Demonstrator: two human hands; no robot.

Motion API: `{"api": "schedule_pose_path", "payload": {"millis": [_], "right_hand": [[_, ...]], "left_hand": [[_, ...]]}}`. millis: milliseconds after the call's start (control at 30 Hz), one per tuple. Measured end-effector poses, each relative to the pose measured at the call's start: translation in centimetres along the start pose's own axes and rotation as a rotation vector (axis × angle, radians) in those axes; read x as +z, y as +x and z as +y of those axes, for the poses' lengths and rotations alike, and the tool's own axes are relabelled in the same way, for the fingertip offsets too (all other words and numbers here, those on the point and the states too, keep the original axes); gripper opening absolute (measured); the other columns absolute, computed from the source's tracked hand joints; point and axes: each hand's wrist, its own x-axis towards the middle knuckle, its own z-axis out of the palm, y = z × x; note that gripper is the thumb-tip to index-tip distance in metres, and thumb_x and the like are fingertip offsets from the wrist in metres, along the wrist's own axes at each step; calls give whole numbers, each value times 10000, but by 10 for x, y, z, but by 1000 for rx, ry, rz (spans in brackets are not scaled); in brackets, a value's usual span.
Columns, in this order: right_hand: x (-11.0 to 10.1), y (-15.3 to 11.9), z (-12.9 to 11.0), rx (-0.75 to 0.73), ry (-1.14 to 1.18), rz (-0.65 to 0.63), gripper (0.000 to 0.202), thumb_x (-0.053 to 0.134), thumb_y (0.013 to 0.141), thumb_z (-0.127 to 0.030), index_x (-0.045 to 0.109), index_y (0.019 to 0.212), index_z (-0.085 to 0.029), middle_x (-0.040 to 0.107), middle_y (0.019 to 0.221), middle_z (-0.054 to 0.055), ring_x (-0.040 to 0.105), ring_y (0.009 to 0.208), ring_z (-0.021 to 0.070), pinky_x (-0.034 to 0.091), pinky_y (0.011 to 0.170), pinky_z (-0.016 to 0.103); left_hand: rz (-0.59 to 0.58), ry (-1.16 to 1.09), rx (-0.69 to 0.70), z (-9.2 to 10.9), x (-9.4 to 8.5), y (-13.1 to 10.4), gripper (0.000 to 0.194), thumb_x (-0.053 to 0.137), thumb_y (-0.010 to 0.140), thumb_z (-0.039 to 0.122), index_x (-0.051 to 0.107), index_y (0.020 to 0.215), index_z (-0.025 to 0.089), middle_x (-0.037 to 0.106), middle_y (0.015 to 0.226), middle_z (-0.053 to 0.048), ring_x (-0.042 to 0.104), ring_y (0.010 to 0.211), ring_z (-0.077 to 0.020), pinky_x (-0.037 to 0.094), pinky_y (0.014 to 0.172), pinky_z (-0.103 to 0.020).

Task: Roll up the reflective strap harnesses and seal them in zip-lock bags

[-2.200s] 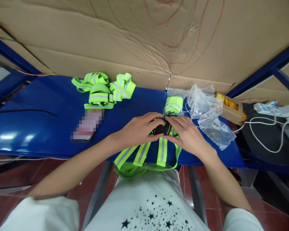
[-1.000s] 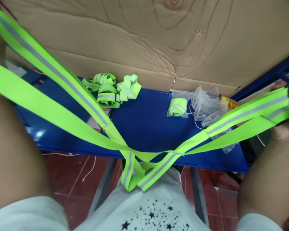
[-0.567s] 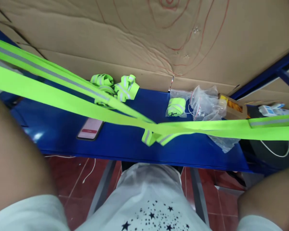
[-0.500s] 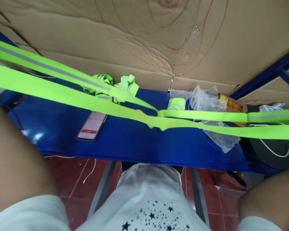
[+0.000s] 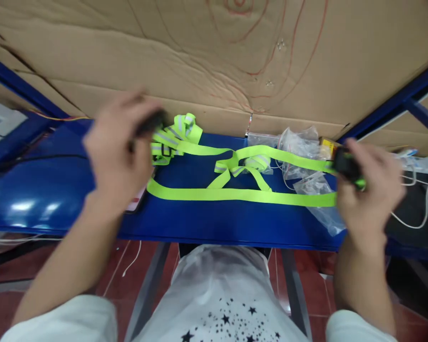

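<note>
A neon yellow-green reflective harness (image 5: 242, 194) of flat straps lies spread between my hands, two long bands joined by crossing short ones near the middle. My left hand (image 5: 117, 147), smeared by motion, is closed around its left end, where a black buckle (image 5: 150, 124) shows at the fingers. At the other end my right hand (image 5: 373, 190) grips the straps beside another black buckle (image 5: 346, 164). The bands sag slightly. Behind my left hand is a pile of similar straps (image 5: 189, 128); a rolled strap bundle (image 5: 258, 162) sits behind the crossing.
Clear plastic bags (image 5: 301, 152) and a yellow-brown box (image 5: 326, 145) stand at the back right of the blue table (image 5: 199, 218). A phone (image 5: 137, 199) is partly covered by my left arm. Cardboard (image 5: 164, 57) rises behind; white cables (image 5: 419, 223) trail at right.
Both hands have come in from beyond the frame's sides toward the middle. The harness straps, stretched wide before, now hang shorter and slacker, with the crossing bands opened out.
</note>
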Motion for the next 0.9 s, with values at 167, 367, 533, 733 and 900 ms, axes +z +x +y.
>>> {"api": "schedule_pose_path", "payload": {"millis": [167,367,533,733,900], "right_hand": [[37,-13,-75,-180,219,-202,700,530,913,-35,520,1570,-277,682,1364,117,652,1175,296,501,956,444],[47,-19,-95,-201,269,-238,690,494,944,-1,485,1578,-274,663,1374,111,619,1167,271,477,949,419],[52,-21,-93,-197,291,-283,672,492,932,5,503,1558,-240,638,1393,124,599,1180,276,470,956,421],[53,-19,-93,-151,306,-226,693,469,944,-11,483,1582,-282,644,1360,112,597,1160,283,478,946,429],[62,-13,-98,-196,225,-305,771,469,868,9,462,1588,-266,636,1397,126,586,1140,308,480,933,467]], "left_hand": [[-233,-72,246,66,44,-22,654,348,1025,1,375,1651,185,546,1580,-182,510,1510,-252,481,1243,-434],[-176,-100,268,78,65,-29,757,372,1001,-38,235,1710,192,587,1522,-219,531,1494,-285,507,1224,-458],[-195,-95,298,74,70,-30,724,413,1014,-17,261,1700,159,587,1512,-248,548,1475,-324,538,1190,-495],[-157,-68,279,70,73,-30,708,386,1034,2,249,1703,187,597,1514,-227,548,1477,-309,542,1188,-497],[-172,26,363,73,86,-30,703,443,1013,-6,255,1684,81,587,1521,-247,548,1470,-331,517,1217,-482]]}}
